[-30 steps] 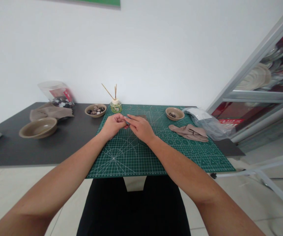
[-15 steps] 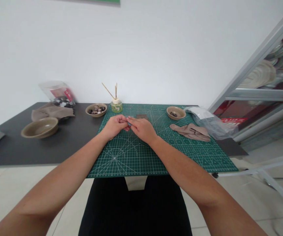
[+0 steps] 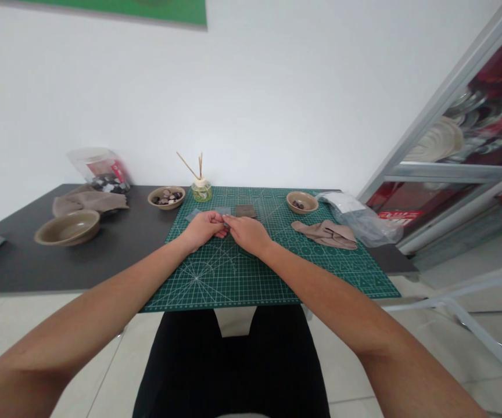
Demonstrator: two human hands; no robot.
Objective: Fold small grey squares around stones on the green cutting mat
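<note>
My left hand [image 3: 202,228] and my right hand [image 3: 246,233] meet over the middle of the green cutting mat [image 3: 277,267], fingers curled and fingertips pinched together. Something small sits between the fingertips; I cannot make out what it is. Just beyond the hands lie a dark brown square [image 3: 246,211] and two greyish square pieces [image 3: 222,210] flat on the mat. A small bowl with dark stones [image 3: 302,202] stands at the mat's far right, and a similar bowl of mixed stones [image 3: 166,197] stands just left of the mat.
A reed diffuser bottle [image 3: 201,189] stands at the mat's far edge. A beige cloth [image 3: 326,233] and a clear plastic bag [image 3: 359,216] lie to the right. On the dark table [image 3: 24,267], left: an empty tan bowl [image 3: 67,227], another cloth [image 3: 86,201], a tipped plastic jar [image 3: 101,169].
The view has tilted and shifted, so the table sits a little lower and further left. My hands stay pinched together and have drawn slightly toward me, uncovering the squares behind them.
</note>
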